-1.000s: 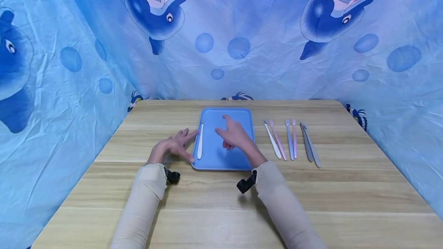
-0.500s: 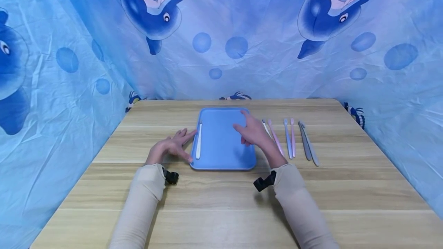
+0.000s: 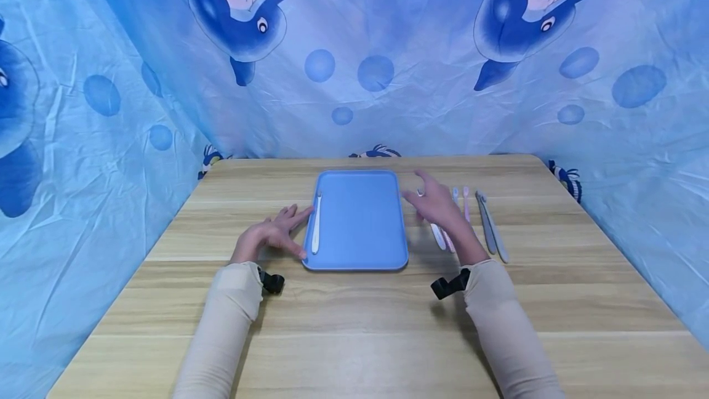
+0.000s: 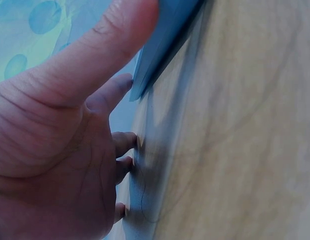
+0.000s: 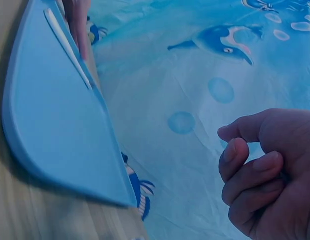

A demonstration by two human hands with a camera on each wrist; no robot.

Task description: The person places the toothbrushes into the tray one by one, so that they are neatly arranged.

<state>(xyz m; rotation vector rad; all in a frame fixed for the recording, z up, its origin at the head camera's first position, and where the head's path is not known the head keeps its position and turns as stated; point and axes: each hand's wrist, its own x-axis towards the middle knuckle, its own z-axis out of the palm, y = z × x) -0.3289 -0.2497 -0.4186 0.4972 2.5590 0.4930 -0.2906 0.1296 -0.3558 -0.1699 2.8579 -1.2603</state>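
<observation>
A white toothbrush (image 3: 316,226) lies lengthwise near the left side of a blue tray (image 3: 360,220). My left hand (image 3: 273,234) rests against the tray's left edge with thumb and fingers spread; in the left wrist view its thumb (image 4: 95,55) touches the edge. Over the table to the right of the tray hovers my right hand (image 3: 440,205), holding nothing. Its index finger and thumb stick out and the other fingers (image 5: 254,175) are loosely curled. Beneath it, a white toothbrush (image 3: 438,237) and a pink toothbrush (image 3: 448,241) are partly covered.
Right of that hand lie a blue toothbrush (image 3: 455,194) and another pink toothbrush (image 3: 466,197), both partly hidden by the arm. Farther right are a dark grey toothbrush (image 3: 487,226) and a grey-blue one (image 3: 496,233). A dolphin-print cloth (image 3: 354,54) hangs behind the wooden table (image 3: 343,331).
My right hand has moved right, from above the tray to above the toothbrushes beside it. The left hand stays at the tray's edge, and the toothbrush on the tray has not moved.
</observation>
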